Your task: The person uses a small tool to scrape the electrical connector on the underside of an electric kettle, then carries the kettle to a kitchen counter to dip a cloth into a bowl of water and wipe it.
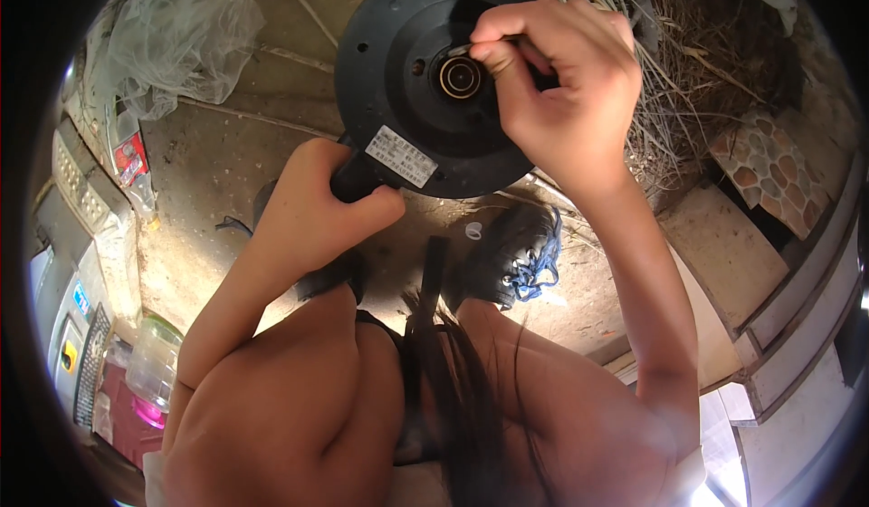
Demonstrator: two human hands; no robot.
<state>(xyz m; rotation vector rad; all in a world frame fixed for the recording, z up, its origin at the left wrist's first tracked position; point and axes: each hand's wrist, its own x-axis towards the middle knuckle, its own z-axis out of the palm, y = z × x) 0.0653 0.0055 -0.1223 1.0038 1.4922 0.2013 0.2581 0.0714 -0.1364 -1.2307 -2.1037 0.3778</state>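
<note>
Gripping the handle of an upturned black kettle (412, 81), left hand (317, 208) holds it above the ground; right hand (552, 81) pinches a thin metal tool (460, 51) at the centre connector (460, 77). Tool could slip and jab fingers, or kettle twist loose

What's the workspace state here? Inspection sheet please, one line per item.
Surface: bare concrete floor, dusty, cracked.
Job's things: black round appliance base held underside up; metal ring contact at its centre; white label near the handle end.
Clutter: crumpled clear plastic bag, small white ring on the floor, plastic containers lower left.
Grippers: left hand grips the base's handle; right hand pinches a thin tool at the centre contact.
Cables: nothing seen.
Surroundings: dry grass, patterned tile, dark shoe with blue laces.
</note>
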